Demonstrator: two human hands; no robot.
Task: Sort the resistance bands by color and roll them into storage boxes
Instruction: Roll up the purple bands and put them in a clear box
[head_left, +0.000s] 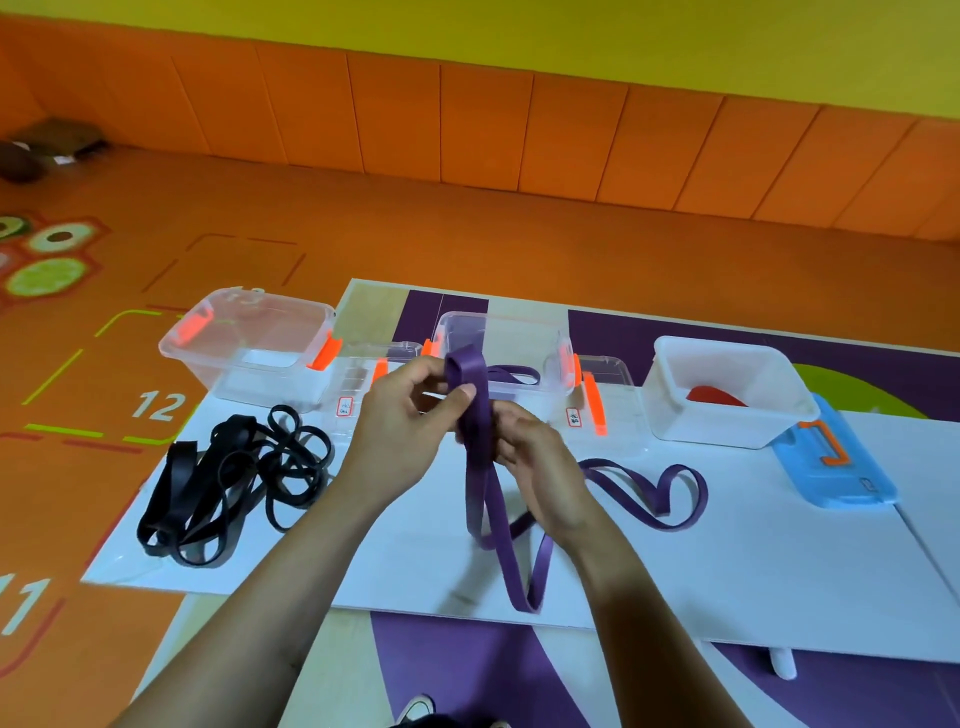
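Nearest, at the bottom edge: toe of a shoe (415, 709), then two bare forearms reaching up toward the middle of the white table (727, 561). Left hand (400, 421) raised above the table, thumb and fingers pinching the top fold of a purple band (474, 387). Right hand (530, 462) just below and right of it, fingers curled round the same band lower down. Below the hands, band hanging in long loops down to the near part of the table. To the right, more purple strap (675, 499) lying in curves on the table; cannot tell whether one band or two. Behind the hands, a clear middle box (519, 325) with orange clips, another purple loop (514, 373) inside. Far left, a second clear box (249, 317). Near left, a tangled heap of black bands (234, 478). Far right, a white box (727, 348) with something red (714, 396) inside, blue lid (831, 467) touching its near right side.
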